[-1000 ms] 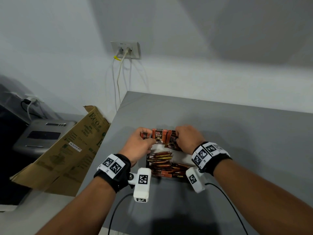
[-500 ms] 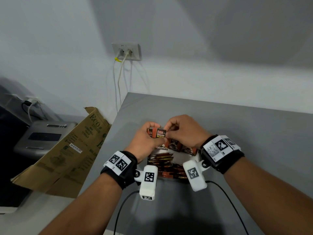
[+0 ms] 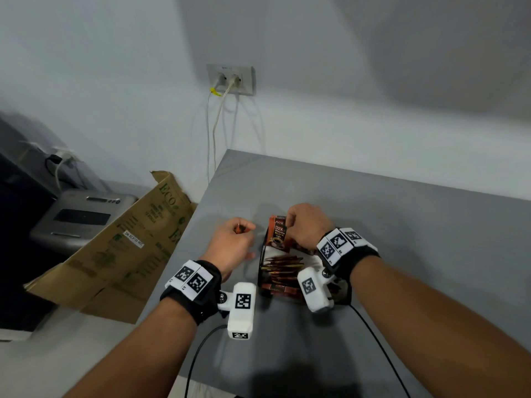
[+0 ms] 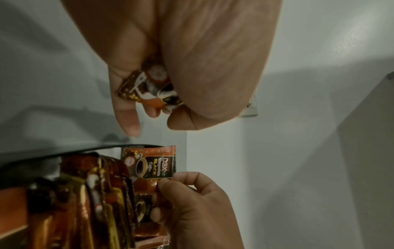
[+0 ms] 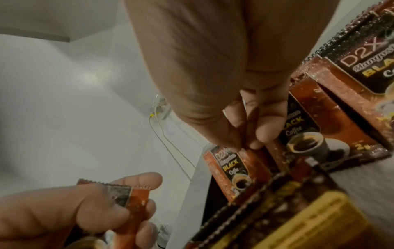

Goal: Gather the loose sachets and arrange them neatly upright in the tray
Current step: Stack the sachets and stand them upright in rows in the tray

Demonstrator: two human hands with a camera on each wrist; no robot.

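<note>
Right hand [image 3: 307, 225]: fingers curled, pinching the top edge of an upright sachet [image 3: 278, 234] printed "D2X Black Coffee"; the sachet stands at the far end of the tray [image 3: 261, 271], its foot inside.

Left hand [image 3: 230, 245]: fingers closed round a second sachet [image 4: 149, 89], crumpled in the palm, only its orange-brown corner showing in the head view. The hand is held just left of the tray, above the bench [image 3: 402, 225], apart from the right hand.

Tray: dark-walled, near the left edge of the bench. Contents: a row of sachets [image 3: 283, 267] packed edge-up in the middle, gold and brown edges showing; further sachets [image 3: 283, 288] lying at the near end, partly hidden by the right wrist camera [image 3: 313, 288]. More upright sachets stand beside the pinched one, seen from the right wrist.

Bench: grey, matte, set against a white wall.

Surroundings: wall socket [image 3: 231, 79] with two plugs and pale cords [image 3: 214, 133] hanging down behind the bench; flattened cardboard box [image 3: 120, 248] leaning at the bench's left side; grey machine [image 3: 83, 216] beyond it.
</note>
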